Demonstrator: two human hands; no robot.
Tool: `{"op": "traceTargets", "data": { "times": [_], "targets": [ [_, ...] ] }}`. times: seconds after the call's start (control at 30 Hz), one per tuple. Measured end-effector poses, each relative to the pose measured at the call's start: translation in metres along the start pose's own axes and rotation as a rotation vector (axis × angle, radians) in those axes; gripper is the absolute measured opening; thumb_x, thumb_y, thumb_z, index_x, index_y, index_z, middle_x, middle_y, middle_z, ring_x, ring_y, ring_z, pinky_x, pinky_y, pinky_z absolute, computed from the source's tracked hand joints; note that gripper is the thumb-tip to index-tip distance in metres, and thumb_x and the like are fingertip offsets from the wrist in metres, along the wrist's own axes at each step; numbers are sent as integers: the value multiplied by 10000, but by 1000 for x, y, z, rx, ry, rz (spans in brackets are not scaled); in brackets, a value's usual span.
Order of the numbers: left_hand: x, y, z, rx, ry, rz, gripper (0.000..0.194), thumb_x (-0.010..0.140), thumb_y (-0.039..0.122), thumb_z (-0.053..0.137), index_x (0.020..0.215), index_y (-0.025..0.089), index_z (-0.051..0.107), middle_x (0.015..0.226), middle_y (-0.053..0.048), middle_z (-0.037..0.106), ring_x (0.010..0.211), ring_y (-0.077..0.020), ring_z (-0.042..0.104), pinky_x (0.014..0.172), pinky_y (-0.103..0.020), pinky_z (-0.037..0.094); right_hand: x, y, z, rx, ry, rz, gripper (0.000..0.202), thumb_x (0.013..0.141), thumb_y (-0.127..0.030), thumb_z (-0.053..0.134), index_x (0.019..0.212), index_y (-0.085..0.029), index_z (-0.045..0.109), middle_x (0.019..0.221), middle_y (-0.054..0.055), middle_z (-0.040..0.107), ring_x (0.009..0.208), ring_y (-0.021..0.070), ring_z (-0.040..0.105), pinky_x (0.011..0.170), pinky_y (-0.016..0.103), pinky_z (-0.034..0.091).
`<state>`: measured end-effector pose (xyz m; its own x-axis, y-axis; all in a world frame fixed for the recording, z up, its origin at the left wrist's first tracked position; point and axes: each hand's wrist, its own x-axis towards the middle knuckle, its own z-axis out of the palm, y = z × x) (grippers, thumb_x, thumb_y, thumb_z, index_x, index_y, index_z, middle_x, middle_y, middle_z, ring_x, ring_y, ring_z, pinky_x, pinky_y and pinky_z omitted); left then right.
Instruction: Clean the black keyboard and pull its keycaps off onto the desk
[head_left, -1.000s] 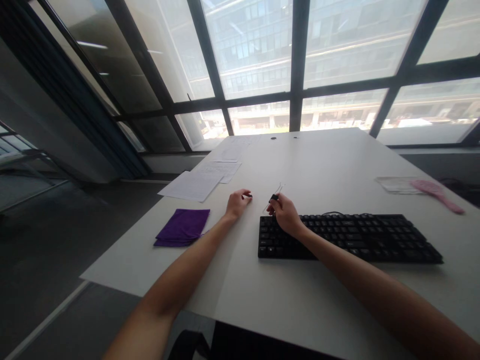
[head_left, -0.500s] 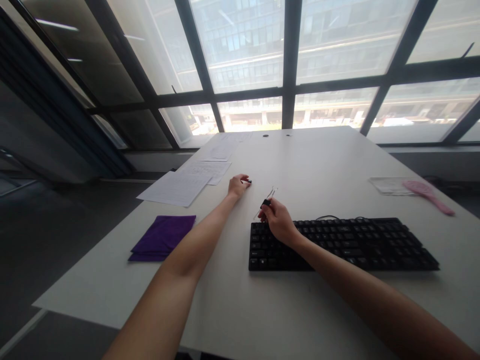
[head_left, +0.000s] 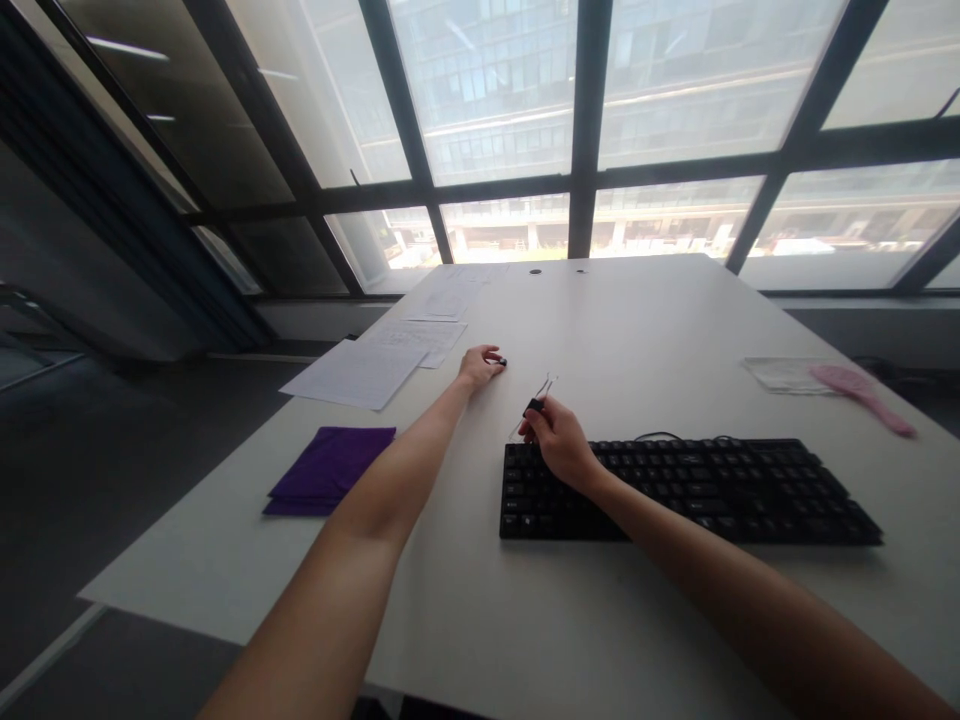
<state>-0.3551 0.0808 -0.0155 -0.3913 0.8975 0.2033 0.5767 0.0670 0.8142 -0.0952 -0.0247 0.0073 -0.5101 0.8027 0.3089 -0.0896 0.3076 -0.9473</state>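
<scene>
My left hand (head_left: 481, 367) is over the middle of the white table (head_left: 645, 330), its fingers closed on a small black object (head_left: 502, 362) at the fingertips. Nearer to me, my right hand (head_left: 556, 438) pinches a black binder clip (head_left: 533, 406) with thin metal handles sticking out. That hand is above the left end of a black keyboard (head_left: 690, 490). A folded purple cloth (head_left: 327, 470) lies to the left, beside my left forearm.
Sheets of paper (head_left: 356, 372) lie along the table's left edge. A pink hairbrush (head_left: 862, 396) and a clear plastic bag (head_left: 780, 375) are at the right. Large windows stand behind the table.
The view has shifted slightly. Both hands keep nearly the same place and the same holds.
</scene>
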Motion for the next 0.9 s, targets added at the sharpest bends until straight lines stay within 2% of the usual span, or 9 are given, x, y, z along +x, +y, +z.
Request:
{"op": "traceTargets", "data": {
  "times": [0.13,0.23,0.4,0.5,0.6,0.67,0.7,0.77,0.9],
  "targets": [
    [-20,8,-8,-15,77,12,463,730,160,754,1184,126,677,1127,-127,729,854,-174,676,797,-302,555,-1,-1,0,3,1,0,167,934,-334,503,820,-215,523,700,7,656,612,154,606,614,285,466],
    [-56,15,-8,-5,113,53,305,837,202,652,1134,155,700,1162,-113,714,912,-189,680,837,-317,556,0,0,1,4,-2,1,162,933,-335,504,827,-215,527,700,7,659,613,157,609,614,287,471],
    [-130,29,-6,-42,-37,196,273,863,216,588,1096,169,722,1118,-93,732,947,-193,695,859,-307,563,0,2,0,-11,-8,-21,165,935,-342,502,844,-211,544,700,8,662,622,162,623,634,295,479],
    [-157,36,-17,-54,-204,258,251,860,265,605,1048,179,746,1041,-79,752,940,-196,703,877,-314,557,-1,2,0,-3,-6,-34,179,934,-353,504,835,-209,543,702,9,661,620,162,622,628,295,483],
    [-160,34,-39,-28,-333,173,204,844,313,646,967,218,779,982,-53,768,930,-202,714,880,-312,556,-2,1,0,0,-6,-41,198,935,-360,501,814,-208,538,711,14,668,617,160,619,625,297,485],
    [-152,27,-54,25,-186,43,164,822,274,666,921,217,783,972,-55,770,941,-216,714,895,-323,558,-2,0,-1,-10,0,-40,201,933,-360,501,804,-209,532,706,13,668,611,158,616,622,296,482],
    [-147,23,-60,50,-26,-17,159,810,234,662,917,210,778,990,-64,767,955,-223,710,909,-333,556,-2,0,0,-13,2,-37,199,930,-359,502,800,-210,528,701,11,665,608,157,615,619,295,480],
    [-137,15,-64,67,138,-66,243,818,169,621,1020,191,754,1089,-93,746,1011,-229,697,946,-351,545,-2,-1,0,-14,4,-34,197,924,-356,505,792,-210,522,695,10,663,606,156,615,612,291,477],
    [-116,9,-54,29,123,-77,267,864,147,559,1073,152,725,1003,-110,754,870,-199,727,862,-353,583,-2,0,1,-17,-1,-31,205,924,-356,506,789,-205,529,694,14,664,600,153,610,607,289,473]
  ]
}}
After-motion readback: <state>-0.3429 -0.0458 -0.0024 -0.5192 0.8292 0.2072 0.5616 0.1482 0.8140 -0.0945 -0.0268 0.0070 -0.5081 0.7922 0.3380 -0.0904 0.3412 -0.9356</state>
